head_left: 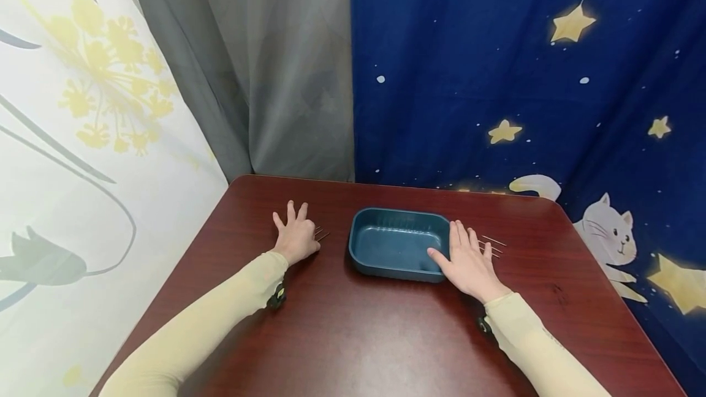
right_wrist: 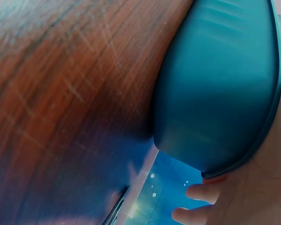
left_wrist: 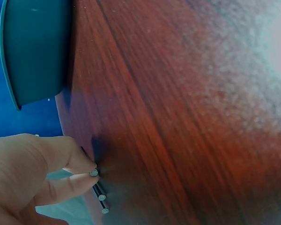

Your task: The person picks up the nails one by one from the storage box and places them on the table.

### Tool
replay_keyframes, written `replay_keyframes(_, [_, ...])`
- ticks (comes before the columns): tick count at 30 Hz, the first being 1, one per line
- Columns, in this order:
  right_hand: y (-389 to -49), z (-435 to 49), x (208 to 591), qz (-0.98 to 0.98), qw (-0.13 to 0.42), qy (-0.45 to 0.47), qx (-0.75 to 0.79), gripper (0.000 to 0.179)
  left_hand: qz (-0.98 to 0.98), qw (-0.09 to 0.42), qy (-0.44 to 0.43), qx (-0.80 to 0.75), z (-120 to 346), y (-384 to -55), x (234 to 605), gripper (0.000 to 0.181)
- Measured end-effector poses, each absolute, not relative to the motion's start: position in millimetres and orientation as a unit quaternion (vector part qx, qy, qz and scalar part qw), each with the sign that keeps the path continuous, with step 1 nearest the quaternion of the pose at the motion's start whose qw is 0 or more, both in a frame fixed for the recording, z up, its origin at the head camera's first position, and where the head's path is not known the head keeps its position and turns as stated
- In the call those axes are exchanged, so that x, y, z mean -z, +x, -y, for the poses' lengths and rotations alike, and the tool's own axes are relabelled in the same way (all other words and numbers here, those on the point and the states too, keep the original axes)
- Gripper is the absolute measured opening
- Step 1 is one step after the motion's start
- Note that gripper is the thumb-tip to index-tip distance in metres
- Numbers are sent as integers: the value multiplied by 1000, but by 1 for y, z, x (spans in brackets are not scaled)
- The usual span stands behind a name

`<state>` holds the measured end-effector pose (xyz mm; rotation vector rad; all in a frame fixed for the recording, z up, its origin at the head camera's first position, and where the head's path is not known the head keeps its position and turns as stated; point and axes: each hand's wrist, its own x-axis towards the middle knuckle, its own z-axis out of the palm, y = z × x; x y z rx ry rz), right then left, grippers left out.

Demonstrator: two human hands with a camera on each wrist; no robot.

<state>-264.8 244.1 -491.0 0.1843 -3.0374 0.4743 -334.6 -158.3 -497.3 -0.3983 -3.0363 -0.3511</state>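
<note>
A dark teal rectangular container (head_left: pixel 399 247) stands upright on the table, its inside facing up. To its left, my left hand (head_left: pixel 296 239) pinches a thin metal nail (left_wrist: pixel 94 173) between thumb and finger, the other fingers spread. Just beside that nail lie two more nails (left_wrist: pixel 102 197), their round heads showing. My right hand (head_left: pixel 471 265) holds the container's right end, thumb over the rim and fingers fairly straight along the outside. In the right wrist view the container's wall (right_wrist: pixel 215 89) lies against the palm, and parts of the fingers are hidden behind it.
Several thin nails (head_left: pixel 494 241) lie on the table right of the container, near the right fingers. The reddish-brown table (head_left: pixel 375 336) has its far edge close to a grey curtain (head_left: pixel 298 66) and a blue starry curtain (head_left: pixel 458 66).
</note>
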Motion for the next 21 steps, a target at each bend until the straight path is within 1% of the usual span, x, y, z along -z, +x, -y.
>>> replay_keyframes(12, [-266,-244,491,986,29,62,-154,100,987,17,-116,110,157,-335,499,34])
replay_keyframes(18, [-267,-243,492,986,29,59,-152,99,987,25,-115,111,160,-334,501,32])
replay_keyframes(21, [-268,-243,492,986,27,60,-153,100,984,39,-120,126,163,-334,501,31])
